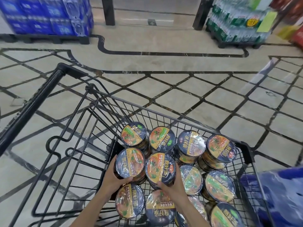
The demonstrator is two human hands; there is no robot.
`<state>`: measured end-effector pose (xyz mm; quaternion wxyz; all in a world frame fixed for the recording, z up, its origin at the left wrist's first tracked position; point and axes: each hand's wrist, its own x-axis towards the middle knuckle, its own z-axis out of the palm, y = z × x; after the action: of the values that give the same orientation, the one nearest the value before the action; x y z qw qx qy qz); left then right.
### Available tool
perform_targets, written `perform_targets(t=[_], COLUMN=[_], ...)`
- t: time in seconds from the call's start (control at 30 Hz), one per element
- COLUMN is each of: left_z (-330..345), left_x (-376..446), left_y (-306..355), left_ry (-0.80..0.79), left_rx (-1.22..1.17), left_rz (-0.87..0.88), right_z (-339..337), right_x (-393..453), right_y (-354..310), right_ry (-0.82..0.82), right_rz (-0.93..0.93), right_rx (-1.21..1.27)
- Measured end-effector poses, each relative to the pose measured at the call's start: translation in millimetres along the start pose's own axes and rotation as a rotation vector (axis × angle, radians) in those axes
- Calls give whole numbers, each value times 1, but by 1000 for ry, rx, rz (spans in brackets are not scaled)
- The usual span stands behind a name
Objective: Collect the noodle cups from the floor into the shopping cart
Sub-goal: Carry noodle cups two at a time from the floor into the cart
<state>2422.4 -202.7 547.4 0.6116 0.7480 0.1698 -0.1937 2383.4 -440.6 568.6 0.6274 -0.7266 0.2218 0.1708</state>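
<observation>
A black wire shopping cart [165, 116] fills the lower half of the view, and several dark noodle cups with orange lids sit packed inside it. My left hand [113, 176] grips one noodle cup [130, 162] at the basket's left side, fingers curled round its wall. Right beside it, my right hand [172, 185] grips a second noodle cup [159, 168]. Both held cups are upright, low among the others and touching each other. No cup shows on the visible floor.
The cart's black handle bar [32, 105] runs diagonally at left. Beyond the cart lies tiled floor [180, 89], with stacked blue water packs [47, 15] on a pallet at the back left and green ones [237, 22] back right. A blue plastic bag [278, 194] hangs at the right.
</observation>
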Motion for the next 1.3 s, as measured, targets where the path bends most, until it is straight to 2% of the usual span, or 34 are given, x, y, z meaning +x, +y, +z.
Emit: perform_targets(t=[0.37, 0.5, 0.57, 0.7, 0.83, 1.0, 1.13, 1.2, 1.3], left_z=[0, 0, -2, -4, 0, 0, -5, -4, 7], left_x=[1, -3, -8, -16, -21, -34, -42, -44, -53], left_y=[8, 30, 53, 120, 198, 288, 323, 330, 338], left_ry=[-18, 27, 47, 38, 66, 207, 299, 336, 322], left_rx=[137, 255, 381, 615, 796, 1089, 1246, 1322, 1359], left_rz=[1, -60, -16, 246, 536, 943, 1201, 1281, 1308], right_z=[-6, -15, -22, -37, -57, -91, -121, -131, -140], right_x=[4, -6, -11, -16, -22, -37, -57, -66, -80], right_y=[-10, -35, -53, -102, -168, -246, -279, -280, -276], right_ry=[14, 44, 90, 143, 200, 262, 337, 362, 374], right_rz=[124, 169, 129, -11, -282, -540, -683, -702, -695], right_rx=[-11, -121, -258, -452, -698, -958, -1115, -1155, -1181])
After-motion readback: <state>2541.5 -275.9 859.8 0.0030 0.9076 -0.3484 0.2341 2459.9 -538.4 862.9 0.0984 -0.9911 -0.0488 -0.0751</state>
